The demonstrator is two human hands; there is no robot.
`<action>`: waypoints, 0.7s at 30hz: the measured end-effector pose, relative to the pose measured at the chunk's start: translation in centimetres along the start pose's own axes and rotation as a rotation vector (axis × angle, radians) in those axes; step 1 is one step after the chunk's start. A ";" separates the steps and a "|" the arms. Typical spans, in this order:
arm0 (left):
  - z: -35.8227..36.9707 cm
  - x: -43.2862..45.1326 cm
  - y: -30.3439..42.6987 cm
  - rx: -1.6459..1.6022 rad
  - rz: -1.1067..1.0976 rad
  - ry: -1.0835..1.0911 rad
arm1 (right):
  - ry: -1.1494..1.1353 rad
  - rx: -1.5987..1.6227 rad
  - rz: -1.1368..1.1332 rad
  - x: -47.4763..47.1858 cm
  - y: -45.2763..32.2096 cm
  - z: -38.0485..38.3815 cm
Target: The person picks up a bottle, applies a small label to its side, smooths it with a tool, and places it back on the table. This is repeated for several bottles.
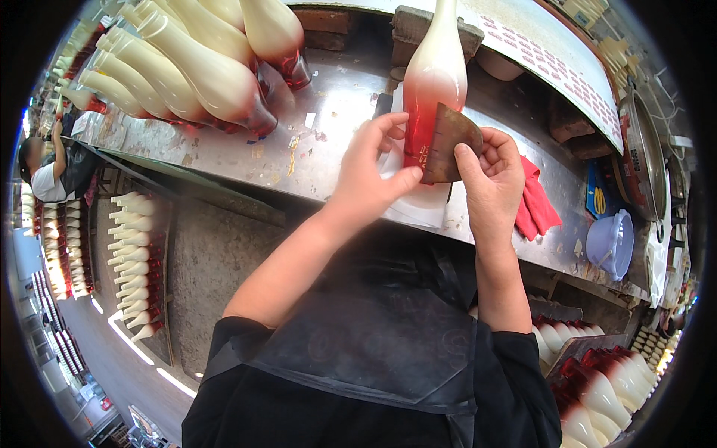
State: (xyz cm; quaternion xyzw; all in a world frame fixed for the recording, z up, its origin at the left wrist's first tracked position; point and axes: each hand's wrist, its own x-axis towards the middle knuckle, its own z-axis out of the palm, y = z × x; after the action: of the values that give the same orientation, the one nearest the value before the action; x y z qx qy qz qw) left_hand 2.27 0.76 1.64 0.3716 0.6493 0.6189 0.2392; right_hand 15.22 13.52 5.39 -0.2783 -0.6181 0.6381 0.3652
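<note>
A cream-and-red glazed vase [434, 84] with a long neck stands upright on white paper [420, 207] on the metal bench. My left hand [372, 168] is at its left side, thumb and fingers apart, fingertips at or close to the red lower part; actual contact is unclear. My right hand [493, 173] pinches a thin brown curved-edged sheet [454, 145] between thumb and fingers. The sheet's straight edge, with dark marks, lies against the vase's lower right. Small gold characters show on the red glaze beside that edge.
Similar vases [207, 84] crowd the bench at upper left. A red cloth [535, 204], a lilac bucket [608, 246] and yellow-handled scissors [599, 199] are at right. Behind, a white board [526, 39] holds rows of small red prints. More vases [131, 252] line a lower board. A person [50, 173] is at far left.
</note>
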 end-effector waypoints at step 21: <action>1.0 0.5 0.7 -0.150 -0.125 0.100 | 0.009 -0.005 0.008 0.0 0.0 0.1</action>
State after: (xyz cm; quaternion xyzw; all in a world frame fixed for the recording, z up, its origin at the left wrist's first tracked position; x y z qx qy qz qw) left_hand 2.85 1.77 2.26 0.2803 0.6341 0.6674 0.2718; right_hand 15.15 13.50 5.36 -0.2846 -0.6168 0.6368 0.3646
